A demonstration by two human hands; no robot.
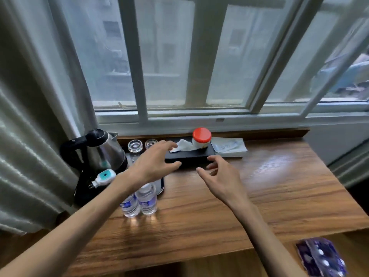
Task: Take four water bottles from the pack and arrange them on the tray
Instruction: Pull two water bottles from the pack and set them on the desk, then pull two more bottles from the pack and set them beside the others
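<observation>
Two water bottles [139, 200] stand upright at the tray's [160, 185] near edge (beside the kettle [103, 150]); above them the left hand [153, 162] hovers spread and empty, the right hand [219, 176] likewise open, and the pack [321, 256] lies far right, below the table [259, 186]

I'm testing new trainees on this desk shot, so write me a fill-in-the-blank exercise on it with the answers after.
1. The jar on the black box has a ____ lid.
2. ____ water bottles stand on the wooden desk.
3. The kettle stands to the ____ of the two glasses.
4. The left hand and right hand both hold ____.

Missing words: red; two; left; nothing
</observation>
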